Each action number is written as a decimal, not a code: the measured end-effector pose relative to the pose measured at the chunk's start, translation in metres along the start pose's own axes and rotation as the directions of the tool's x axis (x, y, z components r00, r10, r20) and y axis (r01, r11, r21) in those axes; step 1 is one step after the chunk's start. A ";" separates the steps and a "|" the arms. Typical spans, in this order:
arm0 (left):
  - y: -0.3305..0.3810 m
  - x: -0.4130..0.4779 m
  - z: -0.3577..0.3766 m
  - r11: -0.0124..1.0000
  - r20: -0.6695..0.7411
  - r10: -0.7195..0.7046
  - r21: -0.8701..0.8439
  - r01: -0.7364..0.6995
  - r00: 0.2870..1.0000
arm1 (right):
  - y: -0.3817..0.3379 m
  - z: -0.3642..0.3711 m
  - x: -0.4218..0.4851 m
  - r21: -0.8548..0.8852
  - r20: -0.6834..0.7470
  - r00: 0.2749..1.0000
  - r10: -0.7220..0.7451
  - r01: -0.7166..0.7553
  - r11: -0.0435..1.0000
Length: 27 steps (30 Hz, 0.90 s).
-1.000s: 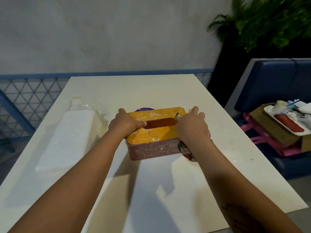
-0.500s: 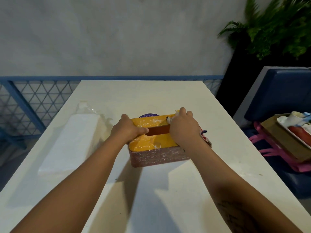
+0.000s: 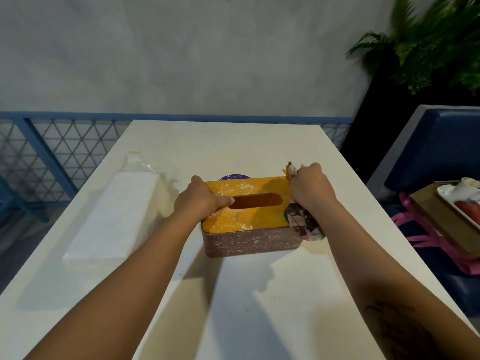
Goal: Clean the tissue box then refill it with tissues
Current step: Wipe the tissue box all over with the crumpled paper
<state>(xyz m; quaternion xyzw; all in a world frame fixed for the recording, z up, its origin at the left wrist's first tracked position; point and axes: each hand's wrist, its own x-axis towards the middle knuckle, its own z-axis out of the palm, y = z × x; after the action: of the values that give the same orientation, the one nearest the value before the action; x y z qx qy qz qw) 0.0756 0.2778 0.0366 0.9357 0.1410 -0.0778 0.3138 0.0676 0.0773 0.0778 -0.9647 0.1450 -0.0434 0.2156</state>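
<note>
From the head camera, looking down along both of my bare forearms: the tissue box [image 3: 249, 242] sits near the middle of the white table [image 3: 233, 152], its long side facing me. It has speckled brown walls and a yellow lid [image 3: 244, 219] with 1 long oval slot [image 3: 259, 200]. White specks cover the left part of the lid and the front wall.

My left hand [image 3: 200, 201] lies over the left end of the box, with the fingers curled down round that end and the thumb stretched along the lid to the left tip of the slot. It holds the box firmly.

My right hand [image 3: 310, 188] is at the right end of the box, fingers closed tightly round a bunched, patterned cloth [image 3: 304, 222]. The cloth presses against the right edge of the lid and hangs down beside the right wall to the table. A bit of it pokes up past my knuckles.

A wrapped pack of tissues [image 3: 117, 211] lies on the table to the left of the box, near it but apart. A purple disc [image 3: 235, 177] peeks out just behind the box.

Beyond the table stands a blue railing [image 3: 52, 152]. To the right are a green plant [image 3: 436, 42] and a blue seat [image 3: 436, 152] that carries a tray [image 3: 462, 206].
</note>
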 end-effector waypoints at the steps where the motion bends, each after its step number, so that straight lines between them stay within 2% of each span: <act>1: 0.001 0.000 0.000 1.000 0.003 0.002 0.001 -0.002 1.000 | -0.002 0.005 -0.002 -0.065 0.014 1.000 -0.017 0.018 0.998; 6: -0.001 0.002 0.001 1.000 0.000 0.006 0.003 -0.006 1.000 | -0.022 0.020 -0.010 -0.245 0.032 0.993 -0.115 0.120 0.962; 10: -0.002 0.001 0.002 1.000 -0.017 0.011 0.002 -0.011 1.000 | -0.044 0.029 -0.019 -0.321 0.088 0.944 -0.319 0.330 0.887; 12: -0.002 0.001 0.003 1.000 -0.022 0.012 0.001 -0.012 1.000 | -0.055 0.037 -0.023 -0.319 0.104 0.913 -0.395 0.407 0.856; 14: -0.003 0.001 0.003 1.000 -0.023 0.016 0.001 -0.016 1.000 | -0.063 0.041 -0.026 -0.225 0.134 0.895 -0.426 0.446 0.866; 17: -0.003 -0.001 0.002 1.000 -0.024 0.023 -0.010 -0.023 0.999 | -0.061 0.031 -0.019 0.083 0.254 0.896 -0.365 0.356 0.931; 19: -0.002 -0.003 0.002 0.999 -0.025 0.025 -0.027 -0.025 0.999 | -0.051 0.016 -0.012 0.332 0.344 0.900 -0.266 0.148 0.931; 21: -0.001 -0.003 0.002 1.000 -0.023 0.018 -0.022 -0.018 1.000 | -0.036 0.002 -0.005 0.429 0.304 0.934 -0.185 0.039 0.902; 23: -0.001 -0.002 0.002 1.000 -0.018 0.014 -0.013 -0.014 1.000 | -0.020 -0.004 0.001 0.398 0.242 0.962 -0.126 0.021 0.917; 25: -0.002 -0.001 0.002 1.000 -0.012 0.013 -0.019 -0.013 1.000 | -0.010 -0.003 0.004 0.186 0.135 0.988 -0.078 0.052 0.981; 27: -0.002 -0.001 0.002 1.000 -0.011 0.015 -0.015 -0.015 1.000 | -0.007 0.005 0.002 0.030 0.024 0.999 -0.045 0.044 0.999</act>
<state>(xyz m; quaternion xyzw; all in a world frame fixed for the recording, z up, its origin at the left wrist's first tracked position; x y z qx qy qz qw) 0.0735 0.2776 0.0341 0.9348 0.1363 -0.0691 0.3207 0.0721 0.0850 0.0768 -0.9649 0.1202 -0.0383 0.2304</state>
